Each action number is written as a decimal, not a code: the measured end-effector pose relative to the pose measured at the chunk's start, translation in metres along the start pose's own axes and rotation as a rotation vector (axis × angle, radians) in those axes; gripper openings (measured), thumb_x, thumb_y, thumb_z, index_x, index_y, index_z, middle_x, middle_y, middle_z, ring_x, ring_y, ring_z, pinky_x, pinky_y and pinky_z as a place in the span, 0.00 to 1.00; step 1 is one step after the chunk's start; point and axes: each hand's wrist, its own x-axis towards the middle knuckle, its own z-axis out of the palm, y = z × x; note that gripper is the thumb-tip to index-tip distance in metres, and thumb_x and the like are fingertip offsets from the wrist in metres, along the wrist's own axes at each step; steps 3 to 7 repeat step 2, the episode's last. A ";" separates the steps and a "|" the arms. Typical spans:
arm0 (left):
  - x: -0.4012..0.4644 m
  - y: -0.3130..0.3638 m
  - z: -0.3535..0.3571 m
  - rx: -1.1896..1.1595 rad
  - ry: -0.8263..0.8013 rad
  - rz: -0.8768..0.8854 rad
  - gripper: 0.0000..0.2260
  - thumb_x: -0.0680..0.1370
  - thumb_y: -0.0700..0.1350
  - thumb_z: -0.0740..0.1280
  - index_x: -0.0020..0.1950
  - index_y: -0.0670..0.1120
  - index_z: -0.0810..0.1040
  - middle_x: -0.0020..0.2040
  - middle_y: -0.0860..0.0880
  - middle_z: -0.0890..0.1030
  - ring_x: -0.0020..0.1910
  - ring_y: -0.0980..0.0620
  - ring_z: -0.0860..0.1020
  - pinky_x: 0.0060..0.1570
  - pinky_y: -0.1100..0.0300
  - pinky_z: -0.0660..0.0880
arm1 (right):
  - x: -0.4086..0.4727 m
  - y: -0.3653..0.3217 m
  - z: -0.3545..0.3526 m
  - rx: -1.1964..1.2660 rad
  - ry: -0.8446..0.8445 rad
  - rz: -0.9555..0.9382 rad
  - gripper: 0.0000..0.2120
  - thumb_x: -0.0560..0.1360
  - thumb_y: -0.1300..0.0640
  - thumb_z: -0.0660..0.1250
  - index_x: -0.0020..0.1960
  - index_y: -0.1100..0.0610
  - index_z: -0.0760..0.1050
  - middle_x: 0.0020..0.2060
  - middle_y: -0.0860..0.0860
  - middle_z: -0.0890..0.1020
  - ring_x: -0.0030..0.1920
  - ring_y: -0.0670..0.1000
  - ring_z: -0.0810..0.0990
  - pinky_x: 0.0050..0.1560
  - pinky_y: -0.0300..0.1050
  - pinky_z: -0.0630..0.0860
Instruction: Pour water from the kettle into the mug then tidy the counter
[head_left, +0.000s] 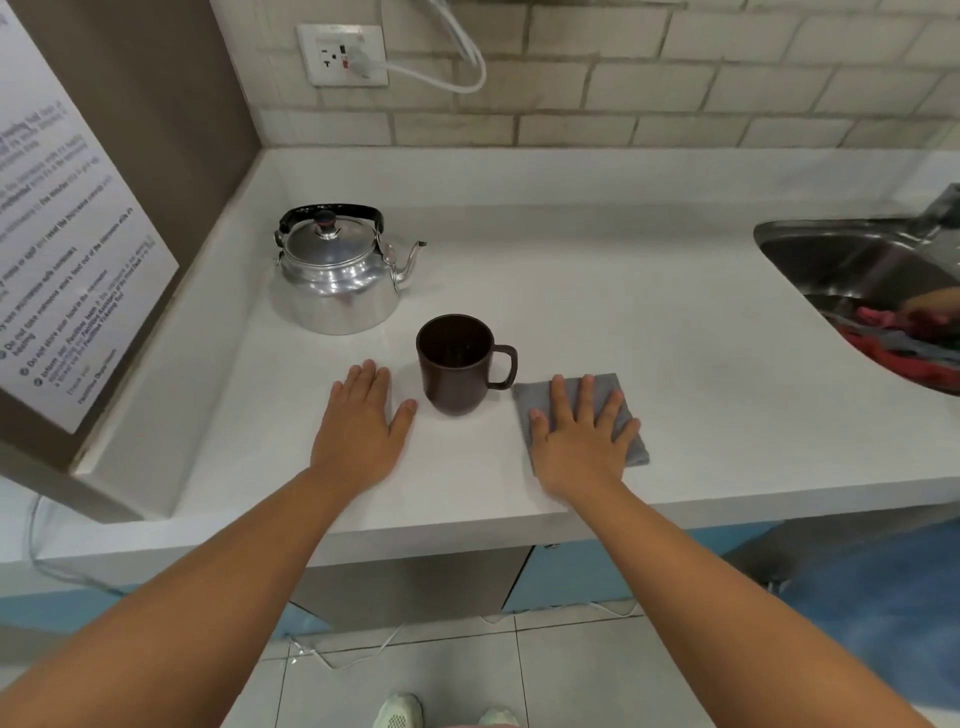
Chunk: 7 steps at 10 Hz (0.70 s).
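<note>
A shiny metal kettle (336, 275) with a black handle and a lid stands at the back left of the white counter (597, 312), its spout pointing right. In front of it a dark brown mug (457, 364) stands upright, handle to the right. My left hand (361, 426) lies flat on the counter just left of the mug, fingers apart, holding nothing. My right hand (582, 436) lies flat, fingers spread, on a folded grey cloth (626, 415) to the right of the mug.
A steel sink (852, 260) at the right holds red and grey cloths. A wall socket (343, 54) with a white cable is behind the kettle. A brown panel with a printed notice (72, 244) bounds the left side. The counter's front edge runs just behind my wrists.
</note>
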 end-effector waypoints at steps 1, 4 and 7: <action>0.011 -0.003 -0.015 -0.011 -0.114 -0.029 0.30 0.82 0.60 0.54 0.78 0.43 0.56 0.79 0.44 0.55 0.77 0.46 0.53 0.74 0.52 0.51 | 0.004 -0.003 -0.017 -0.054 -0.053 0.009 0.28 0.79 0.42 0.44 0.77 0.47 0.44 0.78 0.54 0.46 0.76 0.64 0.43 0.72 0.67 0.41; 0.029 -0.006 -0.055 -0.020 -0.384 -0.057 0.32 0.80 0.64 0.54 0.78 0.45 0.58 0.78 0.46 0.60 0.76 0.46 0.59 0.71 0.53 0.57 | 0.017 -0.007 -0.060 -0.079 -0.099 0.007 0.20 0.79 0.50 0.49 0.67 0.54 0.67 0.67 0.56 0.72 0.66 0.61 0.69 0.63 0.56 0.67; 0.029 -0.006 -0.055 -0.020 -0.384 -0.057 0.32 0.80 0.64 0.54 0.78 0.45 0.58 0.78 0.46 0.60 0.76 0.46 0.59 0.71 0.53 0.57 | 0.017 -0.007 -0.060 -0.079 -0.099 0.007 0.20 0.79 0.50 0.49 0.67 0.54 0.67 0.67 0.56 0.72 0.66 0.61 0.69 0.63 0.56 0.67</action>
